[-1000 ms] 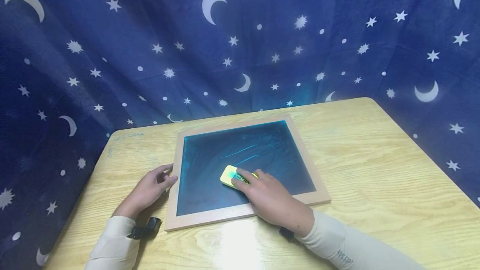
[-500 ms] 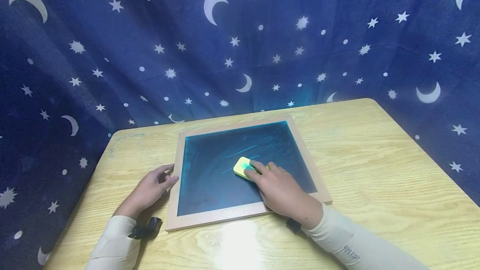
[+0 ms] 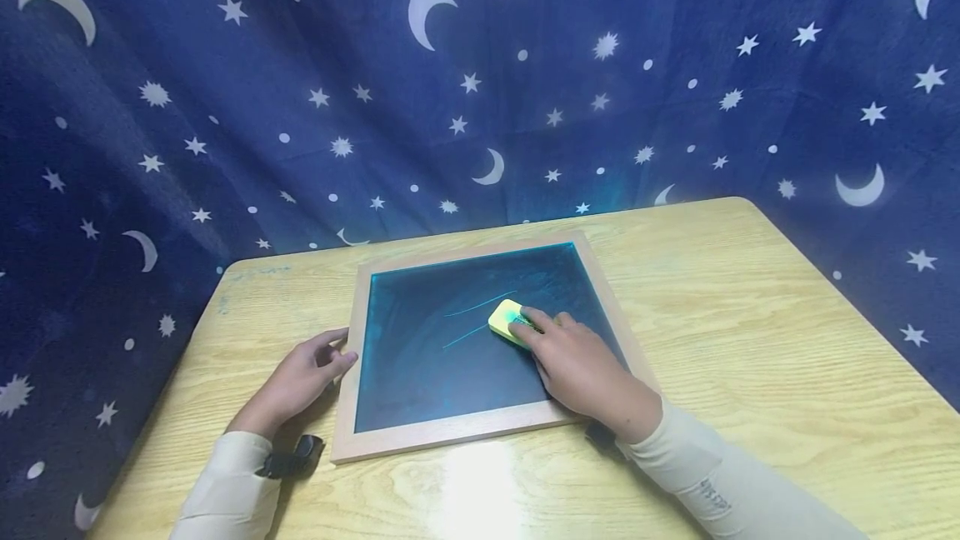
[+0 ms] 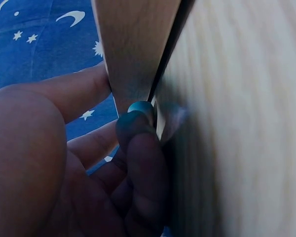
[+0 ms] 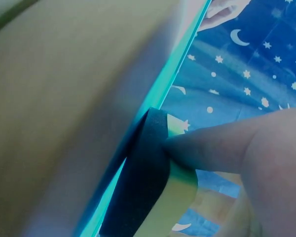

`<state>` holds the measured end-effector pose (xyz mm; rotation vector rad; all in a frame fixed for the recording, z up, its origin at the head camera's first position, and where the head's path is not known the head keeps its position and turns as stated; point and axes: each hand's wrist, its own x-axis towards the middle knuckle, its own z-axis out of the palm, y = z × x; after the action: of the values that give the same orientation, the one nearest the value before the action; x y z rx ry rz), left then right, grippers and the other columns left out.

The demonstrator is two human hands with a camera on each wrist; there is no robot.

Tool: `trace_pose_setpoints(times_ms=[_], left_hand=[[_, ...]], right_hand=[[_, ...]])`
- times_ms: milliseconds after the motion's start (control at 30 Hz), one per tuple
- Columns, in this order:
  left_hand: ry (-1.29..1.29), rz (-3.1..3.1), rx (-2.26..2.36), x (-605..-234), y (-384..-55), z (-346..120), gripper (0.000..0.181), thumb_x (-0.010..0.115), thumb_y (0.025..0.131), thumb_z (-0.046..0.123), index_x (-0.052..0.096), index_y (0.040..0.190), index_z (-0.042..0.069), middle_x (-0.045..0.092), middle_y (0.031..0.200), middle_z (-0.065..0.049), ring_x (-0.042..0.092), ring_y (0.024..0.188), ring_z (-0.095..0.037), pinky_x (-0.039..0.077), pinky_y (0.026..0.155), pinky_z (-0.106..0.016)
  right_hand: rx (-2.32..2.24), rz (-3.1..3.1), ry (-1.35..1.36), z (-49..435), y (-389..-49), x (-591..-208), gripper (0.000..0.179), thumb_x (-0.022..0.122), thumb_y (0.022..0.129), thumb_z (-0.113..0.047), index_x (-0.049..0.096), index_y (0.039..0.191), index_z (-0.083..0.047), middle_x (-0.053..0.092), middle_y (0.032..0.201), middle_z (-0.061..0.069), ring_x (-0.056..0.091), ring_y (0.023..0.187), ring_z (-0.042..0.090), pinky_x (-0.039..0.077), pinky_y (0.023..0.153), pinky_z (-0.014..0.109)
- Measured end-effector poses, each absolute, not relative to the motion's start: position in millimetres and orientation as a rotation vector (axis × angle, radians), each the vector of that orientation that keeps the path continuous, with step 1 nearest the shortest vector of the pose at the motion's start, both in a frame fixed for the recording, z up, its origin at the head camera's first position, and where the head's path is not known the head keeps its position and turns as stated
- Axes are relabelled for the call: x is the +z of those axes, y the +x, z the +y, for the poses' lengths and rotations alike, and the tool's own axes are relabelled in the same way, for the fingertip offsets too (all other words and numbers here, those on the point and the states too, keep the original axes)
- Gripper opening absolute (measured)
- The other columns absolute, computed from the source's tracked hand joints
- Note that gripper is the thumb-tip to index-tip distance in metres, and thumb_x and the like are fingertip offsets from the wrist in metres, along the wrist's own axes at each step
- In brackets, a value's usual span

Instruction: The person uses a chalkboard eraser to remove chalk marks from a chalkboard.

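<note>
A framed chalkboard (image 3: 427, 373) lies flat on the table, with two thin blue chalk lines (image 3: 480, 303) near its middle. My right hand (image 3: 581, 365) holds a yellow eraser (image 3: 504, 317) against the dark surface, right of centre; its palm side hides the eraser's right end. In the right wrist view the eraser's dark felt pad (image 5: 140, 173) meets the board and a fingertip presses on the yellow back. At the board's left edge my left hand (image 3: 300, 377) grips the wooden frame (image 4: 133, 44), thumb on its edge, other fingers curled low beside it. Blue tints one fingertip there.
The light wooden table (image 3: 750, 340) extends on both sides of the board, with faint blue smudges (image 3: 255, 273) at its back left corner. Behind it hangs a dark blue curtain (image 3: 360, 40) with moons and stars. A black strap (image 3: 292, 458) circles the left wrist.
The right hand has slid the eraser up and to the right across the board. The lower line's left part has come into view, while its right end is covered. My left hand stays put.
</note>
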<state>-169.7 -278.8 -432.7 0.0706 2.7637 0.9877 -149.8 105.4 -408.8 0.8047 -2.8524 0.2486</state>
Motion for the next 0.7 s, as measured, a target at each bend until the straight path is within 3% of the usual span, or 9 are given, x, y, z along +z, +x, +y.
trace_pose_setpoints(times_ms=[700], left_hand=[[0.060, 2.754, 0.990, -432, -168, -279, 0.073, 0.057, 0.100, 0.047, 0.038, 0.150, -0.002, 0.062, 0.099, -0.006, 0.057, 0.092, -0.018, 0.046, 0.080, -0.033]], right_hand=[[0.239, -2.835, 0.744, 121, -158, -407, 0.040, 0.064, 0.091, -0.003, 0.062, 0.130, -0.014, 0.060, 0.135, 0.017, 0.064, 0.096, 0.038, 0.055, 0.079, 0.048]])
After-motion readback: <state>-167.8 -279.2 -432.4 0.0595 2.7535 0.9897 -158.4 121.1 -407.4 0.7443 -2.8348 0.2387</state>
